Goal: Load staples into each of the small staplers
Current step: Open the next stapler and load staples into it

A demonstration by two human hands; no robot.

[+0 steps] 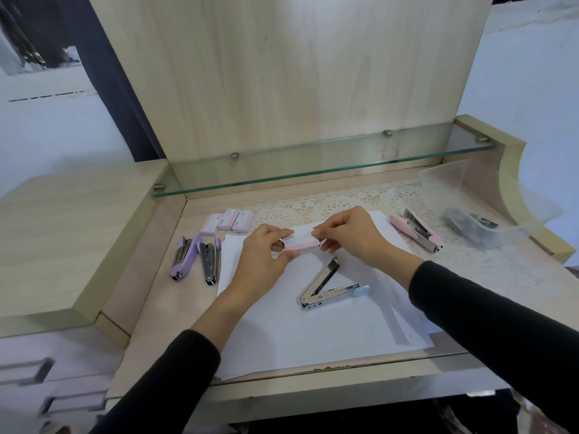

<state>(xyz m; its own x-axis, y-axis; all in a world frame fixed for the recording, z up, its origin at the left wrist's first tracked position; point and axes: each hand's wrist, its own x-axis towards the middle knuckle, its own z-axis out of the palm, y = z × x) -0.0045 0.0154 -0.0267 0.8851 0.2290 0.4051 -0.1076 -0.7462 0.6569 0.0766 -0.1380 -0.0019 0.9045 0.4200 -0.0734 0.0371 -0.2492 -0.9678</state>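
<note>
The left hand [261,261] and right hand [347,238] cover both ends of the box [302,242] they pinch, so whether it is open cannot be told. Its label is too small to read, like those on the three boxes [227,221] far left. Whether staples lie in the open blue stapler [332,285] cannot be told. Far right, a dark stapler [468,227] blurs inside clear plastic [454,173]. Hands and forearms hide part of the paper [282,333]; print on its right sheets is unreadable. The near edge cuts both sleeves [169,380], and the drawers [47,386] near left are blurred
</note>
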